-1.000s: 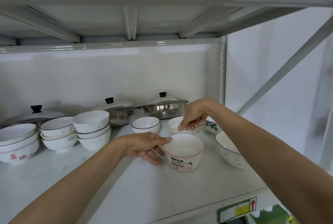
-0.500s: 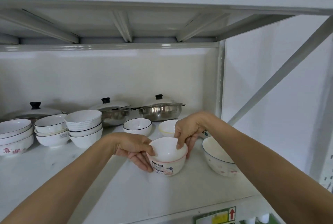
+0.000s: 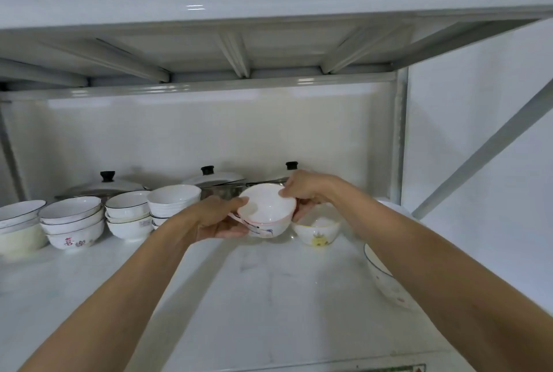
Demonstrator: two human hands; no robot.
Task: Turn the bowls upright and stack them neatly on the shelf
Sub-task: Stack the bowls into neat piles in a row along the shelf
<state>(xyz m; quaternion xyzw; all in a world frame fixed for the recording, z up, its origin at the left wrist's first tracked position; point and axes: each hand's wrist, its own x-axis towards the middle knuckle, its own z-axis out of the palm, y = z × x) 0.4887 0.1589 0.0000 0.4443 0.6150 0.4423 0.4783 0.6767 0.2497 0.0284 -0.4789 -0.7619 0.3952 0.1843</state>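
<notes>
Both my hands hold a white bowl with a pink rim (image 3: 264,210), lifted above the white shelf (image 3: 269,297) and tilted toward me. My left hand (image 3: 218,217) grips its left side with the thumb on the rim. My right hand (image 3: 302,192) grips the far right rim. Just to its right stands a small upright bowl with a yellow print (image 3: 317,232). A blue-rimmed bowl (image 3: 386,282) sits at the right, partly hidden by my right forearm. Stacks of upright white bowls (image 3: 173,202) (image 3: 128,219) (image 3: 73,223) fill the left.
Three lidded steel pans (image 3: 218,180) line the back wall behind the bowls. Another bowl stack (image 3: 18,226) is at the far left edge. A shelf post (image 3: 399,138) and diagonal brace (image 3: 484,147) bound the right side; the upper shelf hangs overhead.
The pink-rimmed bowl has been lifted off the shelf and carried back toward the pans. Both hands still hold it. The view has shifted right and up.
</notes>
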